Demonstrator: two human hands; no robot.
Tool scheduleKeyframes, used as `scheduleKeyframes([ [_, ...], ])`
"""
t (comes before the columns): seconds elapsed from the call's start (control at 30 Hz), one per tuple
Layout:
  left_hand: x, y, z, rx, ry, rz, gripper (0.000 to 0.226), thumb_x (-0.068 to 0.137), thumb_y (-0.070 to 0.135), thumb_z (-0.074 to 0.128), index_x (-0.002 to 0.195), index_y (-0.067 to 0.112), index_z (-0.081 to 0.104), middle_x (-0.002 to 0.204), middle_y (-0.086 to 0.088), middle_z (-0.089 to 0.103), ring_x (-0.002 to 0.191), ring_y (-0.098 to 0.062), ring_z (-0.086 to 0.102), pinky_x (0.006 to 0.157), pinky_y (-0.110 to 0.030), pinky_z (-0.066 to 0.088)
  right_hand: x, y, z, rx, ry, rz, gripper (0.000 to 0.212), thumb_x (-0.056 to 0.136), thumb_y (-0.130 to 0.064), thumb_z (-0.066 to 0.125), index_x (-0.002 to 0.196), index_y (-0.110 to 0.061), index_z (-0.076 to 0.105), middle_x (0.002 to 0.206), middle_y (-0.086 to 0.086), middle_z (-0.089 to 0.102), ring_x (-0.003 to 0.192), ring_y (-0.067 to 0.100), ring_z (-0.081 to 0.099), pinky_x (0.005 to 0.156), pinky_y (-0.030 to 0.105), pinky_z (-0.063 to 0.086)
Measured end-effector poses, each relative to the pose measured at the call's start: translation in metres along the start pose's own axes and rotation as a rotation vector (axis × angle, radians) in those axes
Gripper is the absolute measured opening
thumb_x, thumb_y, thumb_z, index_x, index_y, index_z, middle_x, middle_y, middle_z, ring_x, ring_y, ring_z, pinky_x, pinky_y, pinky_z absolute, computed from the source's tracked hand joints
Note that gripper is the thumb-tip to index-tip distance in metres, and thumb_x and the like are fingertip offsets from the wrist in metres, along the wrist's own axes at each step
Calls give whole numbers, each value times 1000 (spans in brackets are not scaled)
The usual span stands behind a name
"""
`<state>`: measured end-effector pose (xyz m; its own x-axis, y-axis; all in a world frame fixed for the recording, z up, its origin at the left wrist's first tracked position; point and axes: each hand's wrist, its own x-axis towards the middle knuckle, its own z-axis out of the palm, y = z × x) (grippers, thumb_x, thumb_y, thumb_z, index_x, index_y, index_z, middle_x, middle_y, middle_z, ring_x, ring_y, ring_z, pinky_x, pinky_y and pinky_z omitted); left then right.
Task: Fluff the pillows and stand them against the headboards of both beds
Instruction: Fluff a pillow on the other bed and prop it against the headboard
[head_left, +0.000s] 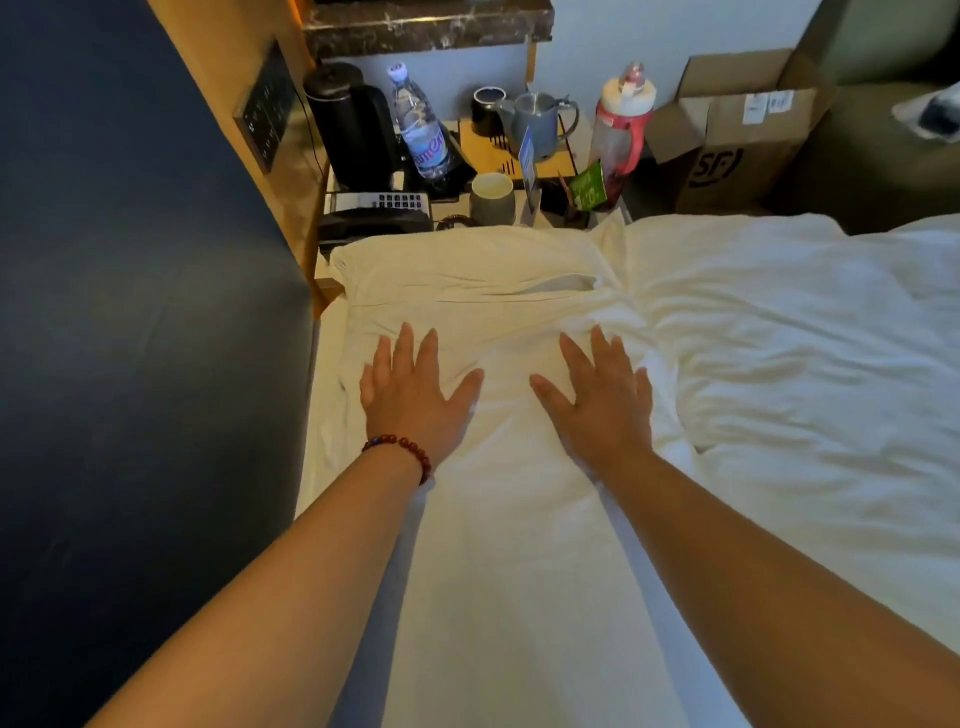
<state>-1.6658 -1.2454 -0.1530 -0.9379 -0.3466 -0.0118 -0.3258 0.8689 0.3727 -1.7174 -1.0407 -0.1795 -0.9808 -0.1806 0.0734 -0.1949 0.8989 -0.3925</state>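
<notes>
Bed: both hands flat, fingers spread, on pillow.

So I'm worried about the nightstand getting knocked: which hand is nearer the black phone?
Left. The left hand lies flat on the pillow, below the phone; the right hand lies further right.

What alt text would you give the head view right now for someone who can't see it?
Both hands, left hand and right hand, press flat with fingers spread on a white pillow lying on the bed, with the dark headboard to the left. Beyond the pillow, a cluttered nightstand holds a black kettle, water bottle, phone and cups.
</notes>
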Motion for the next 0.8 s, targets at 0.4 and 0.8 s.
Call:
scheduleKeyframes([
  [0.4, 6, -21, 88, -45, 257, 67, 65, 92, 49, 36, 150, 20, 26, 161, -7, 17, 149, -28, 8, 119, -48, 4, 5, 31, 68, 129, 64, -58, 66, 93, -68, 18, 152, -38, 19, 163, -4, 8, 150, 16, 1, 119, 49, 4],
  [0.8, 17, -28, 141, -103, 400, 150, 70, 98, 53, 19, 147, 4, 29, 154, -21, 27, 143, -40, 21, 116, -54, 13, 14, 51, 118, 122, 120, -127, 68, 95, -64, 17, 153, -29, 23, 162, 5, 16, 149, 23, 10, 118, 45, 2],
])
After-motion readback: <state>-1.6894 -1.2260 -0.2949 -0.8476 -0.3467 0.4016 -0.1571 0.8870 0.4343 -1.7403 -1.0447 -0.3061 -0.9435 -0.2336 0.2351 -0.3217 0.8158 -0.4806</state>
